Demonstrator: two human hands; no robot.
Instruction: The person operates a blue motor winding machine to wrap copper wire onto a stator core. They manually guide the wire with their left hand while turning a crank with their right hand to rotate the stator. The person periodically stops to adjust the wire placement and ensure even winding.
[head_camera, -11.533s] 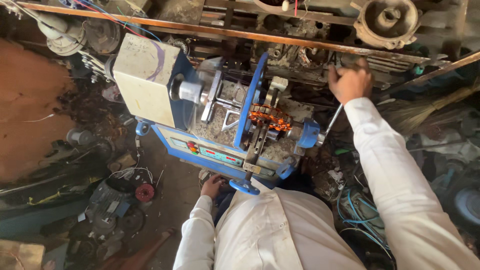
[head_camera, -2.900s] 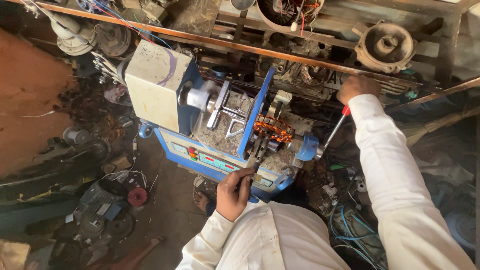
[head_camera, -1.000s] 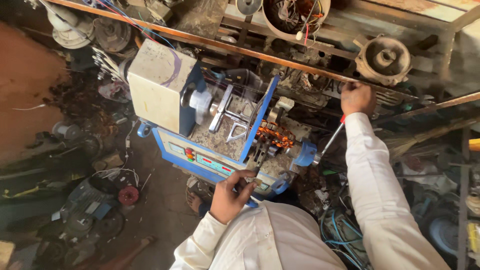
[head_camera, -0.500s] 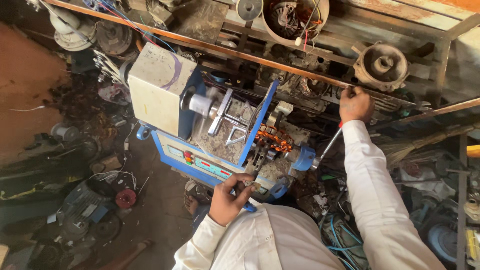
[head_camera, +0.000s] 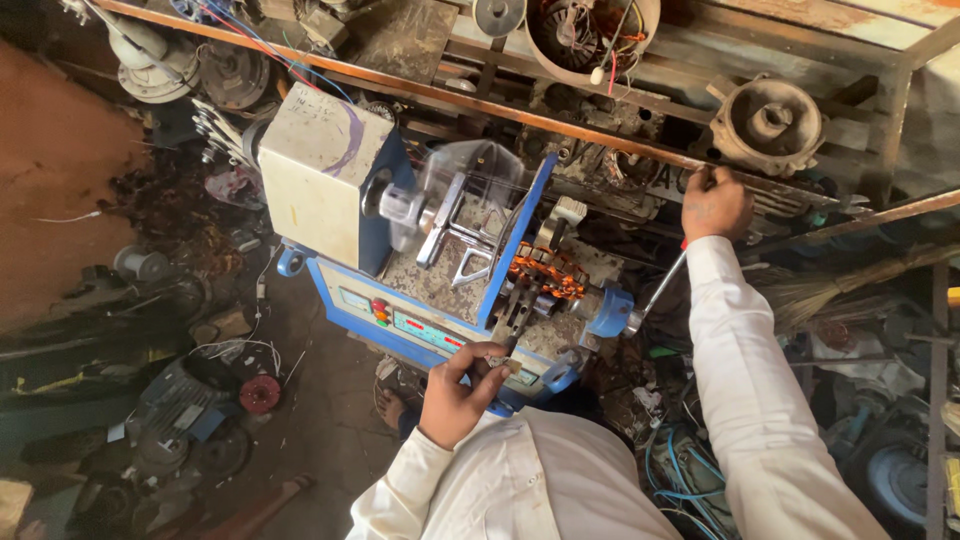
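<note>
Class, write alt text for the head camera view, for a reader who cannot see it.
Seen from above, a person in white sleeves rests the left hand on the front control panel of a blue and cream coil winding machine. The right hand grips a rusty shelf rail, among old motor parts.

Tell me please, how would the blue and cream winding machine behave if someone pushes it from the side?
The winding machine looks heavy: a boxy metal housing on a wide blue base, so it would probably resist a push rather than tip. Its spinning part appears blurred, so touching there seems unsafe. The left hand at the front panel and the right hand on the rail suggest it stands steady.
</note>
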